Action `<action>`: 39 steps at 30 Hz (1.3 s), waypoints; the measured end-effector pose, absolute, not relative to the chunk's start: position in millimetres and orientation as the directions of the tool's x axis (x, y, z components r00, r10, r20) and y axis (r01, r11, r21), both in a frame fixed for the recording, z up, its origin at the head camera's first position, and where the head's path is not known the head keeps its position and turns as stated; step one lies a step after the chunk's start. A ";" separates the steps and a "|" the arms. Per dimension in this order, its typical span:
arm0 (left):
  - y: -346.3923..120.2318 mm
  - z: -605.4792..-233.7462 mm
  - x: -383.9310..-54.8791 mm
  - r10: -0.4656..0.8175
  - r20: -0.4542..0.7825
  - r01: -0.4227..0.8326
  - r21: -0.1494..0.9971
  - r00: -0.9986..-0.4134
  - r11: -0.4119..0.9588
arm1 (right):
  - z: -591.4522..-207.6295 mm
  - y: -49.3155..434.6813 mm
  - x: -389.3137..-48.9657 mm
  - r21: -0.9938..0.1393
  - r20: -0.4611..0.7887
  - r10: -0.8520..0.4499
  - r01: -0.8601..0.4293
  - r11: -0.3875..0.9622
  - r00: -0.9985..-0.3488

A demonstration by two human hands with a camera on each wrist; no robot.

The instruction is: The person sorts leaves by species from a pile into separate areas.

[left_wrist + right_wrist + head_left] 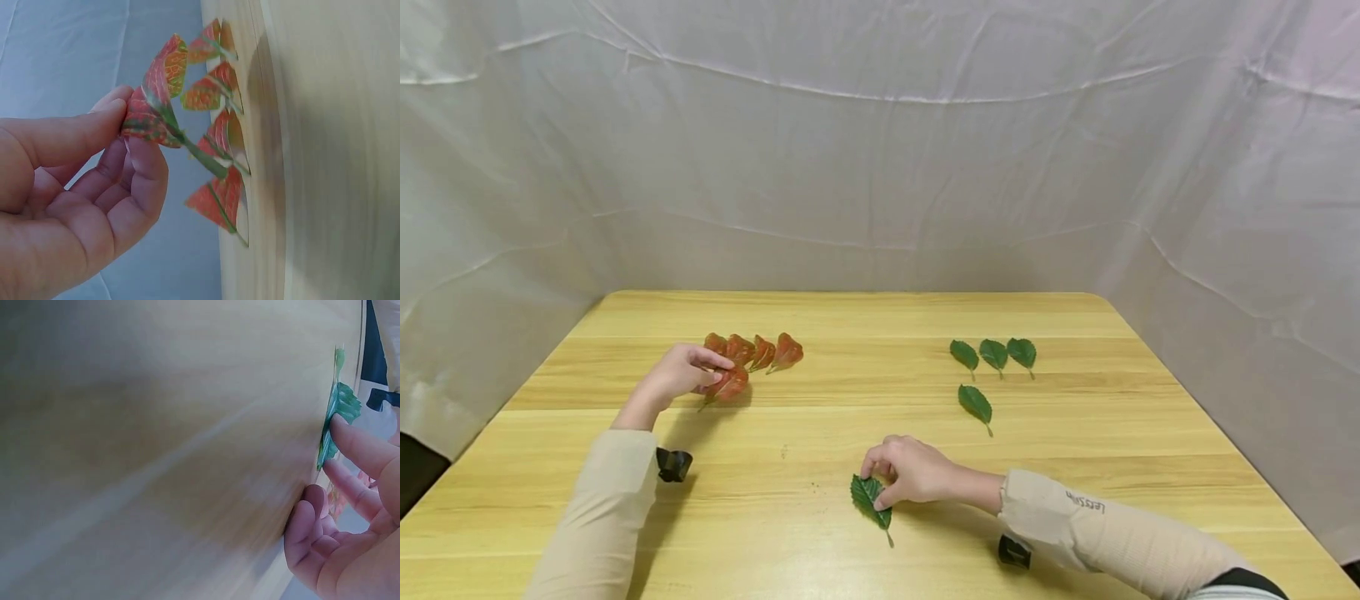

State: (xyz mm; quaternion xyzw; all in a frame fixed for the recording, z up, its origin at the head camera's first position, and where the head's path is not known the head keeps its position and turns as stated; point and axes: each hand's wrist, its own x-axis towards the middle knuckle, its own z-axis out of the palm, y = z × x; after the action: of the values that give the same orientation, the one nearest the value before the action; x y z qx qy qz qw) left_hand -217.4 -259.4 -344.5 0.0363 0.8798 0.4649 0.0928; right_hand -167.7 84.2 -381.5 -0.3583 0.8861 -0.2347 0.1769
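Observation:
My left hand [681,372] pinches a red leaf [730,385] between thumb and fingers, held a little above the table, its green stem [203,157] plain in the left wrist view. Just behind it, several red leaves [786,351] lie in a row. Near the front middle, my right hand [917,472] has its thumb and index finger on a green leaf [867,496], pinching it by its edges low at the table. In the right wrist view this green leaf [340,403] has its thumb against its face; the other fingers curl beside it.
Three green leaves [993,353] lie in a row at the back right, with a single green leaf [975,402] in front of them. The wooden table [865,375] is bounded by a pale cloth [880,167] behind and at both sides.

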 end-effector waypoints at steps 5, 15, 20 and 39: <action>-268.9 -346.6 -216.4 0.110 -0.144 -0.052 0.809 -0.983 0.586 | -381.5 84.4 -167.6 -0.563 -0.129 -0.727 -0.554 0.614 -0.675; -286.4 -355.1 -215.3 0.079 -0.164 -0.090 0.816 -0.983 0.570 | -383.4 84.4 -169.2 -0.595 -0.103 -0.747 -0.561 0.575 -0.657; -292.2 -358.0 -216.2 0.076 -0.188 -0.116 0.826 -0.979 0.551 | -383.1 82.0 -168.0 -0.563 -0.106 -0.743 -0.576 0.593 -0.661; -292.7 -366.8 -219.7 0.032 -0.236 -0.175 0.797 -0.971 0.578 | -380.7 80.1 -164.8 -0.520 -0.109 -0.725 -0.582 0.625 -0.680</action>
State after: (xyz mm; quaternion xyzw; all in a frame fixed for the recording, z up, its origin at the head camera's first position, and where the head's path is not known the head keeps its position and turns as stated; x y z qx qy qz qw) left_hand -219.7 -292.7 -366.8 -0.0406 0.8811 0.4575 0.1126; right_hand -164.8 80.1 -380.7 -0.3682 0.8877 -0.2282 0.1562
